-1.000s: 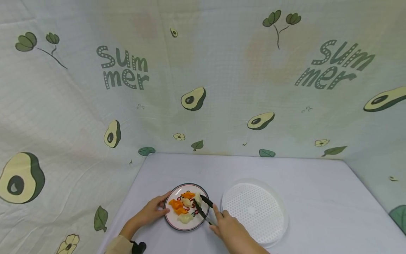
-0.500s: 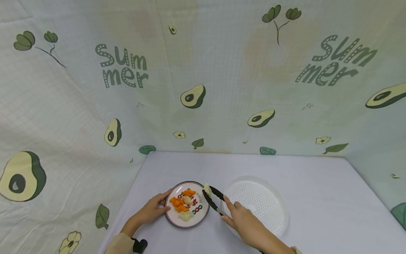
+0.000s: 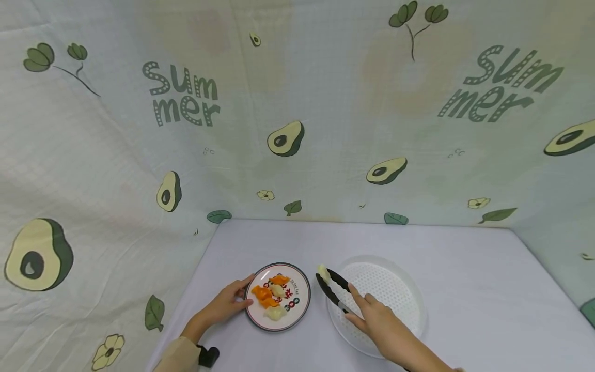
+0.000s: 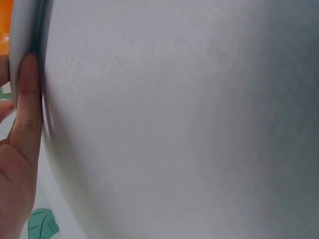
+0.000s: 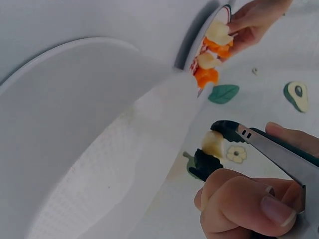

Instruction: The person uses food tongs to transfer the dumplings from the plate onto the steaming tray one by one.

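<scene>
At its left rim, a patterned round plate (image 3: 297, 312) is gripped by my left hand (image 3: 228, 301), thumb on top and fingers at the edge, as the left wrist view also shows (image 4: 27, 119). Several orange dumplings (image 3: 263, 294) and pale dumplings (image 3: 276, 312) lie on it. My right hand (image 3: 378, 323) holds black-tipped metal tongs (image 3: 330, 293). Between the tong tips a pale dumpling (image 5: 213, 144) is pinched, held up by the near-left rim of a white round perforated tray (image 3: 390, 284). The right wrist view shows fingers and thumb round the tong arms.
Both dishes stand on a white-covered table (image 3: 460, 279), the tray to the right of the plate. A printed cloth (image 3: 334, 103) with avocados and lettering hangs behind and along the sides. A dark strap (image 3: 207, 356) sits at the left wrist.
The tongs have lifted a pale dumpling off the plate's right side and carried it rightward to the tray's left edge. My left hand keeps its hold on the plate.
</scene>
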Demonstrator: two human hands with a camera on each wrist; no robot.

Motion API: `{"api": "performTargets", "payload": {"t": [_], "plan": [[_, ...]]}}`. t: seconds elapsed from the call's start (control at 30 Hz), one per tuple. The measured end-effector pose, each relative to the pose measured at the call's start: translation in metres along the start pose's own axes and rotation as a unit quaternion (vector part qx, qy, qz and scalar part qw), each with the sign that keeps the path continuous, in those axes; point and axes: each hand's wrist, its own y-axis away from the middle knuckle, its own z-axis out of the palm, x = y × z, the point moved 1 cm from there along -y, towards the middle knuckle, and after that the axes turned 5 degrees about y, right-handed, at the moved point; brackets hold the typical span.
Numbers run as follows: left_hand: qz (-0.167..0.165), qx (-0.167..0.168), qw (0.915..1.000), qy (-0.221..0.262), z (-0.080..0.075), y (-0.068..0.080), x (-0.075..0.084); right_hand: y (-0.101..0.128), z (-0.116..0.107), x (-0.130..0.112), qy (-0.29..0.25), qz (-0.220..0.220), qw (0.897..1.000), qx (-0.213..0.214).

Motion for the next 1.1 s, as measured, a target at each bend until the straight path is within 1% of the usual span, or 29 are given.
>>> {"api": "performTargets", "payload": {"t": [0.2,0.33,0.57,0.7,1.1], "plan": [[-0.009,0.001,1.0000,0.003,0.001,0.000,0.001,0.006,-0.005,0.016,0.021,0.000,1.000,0.010],[-0.005,0.001,1.0000,0.008,0.001,0.000,0.000,0.010,-0.006,0.027,0.031,0.002,0.999,0.018],[-0.002,-0.001,0.9999,0.011,0.001,-0.001,0.000,0.018,-0.005,0.046,0.041,0.025,0.999,0.008],[-0.003,-0.001,0.9999,0.012,0.001,-0.001,0.001,0.020,-0.003,0.056,0.056,0.027,0.998,0.009],[-0.001,0.000,0.9999,0.014,0.001,-0.001,0.000,0.025,-0.001,0.080,0.109,0.024,0.992,0.065]]}}
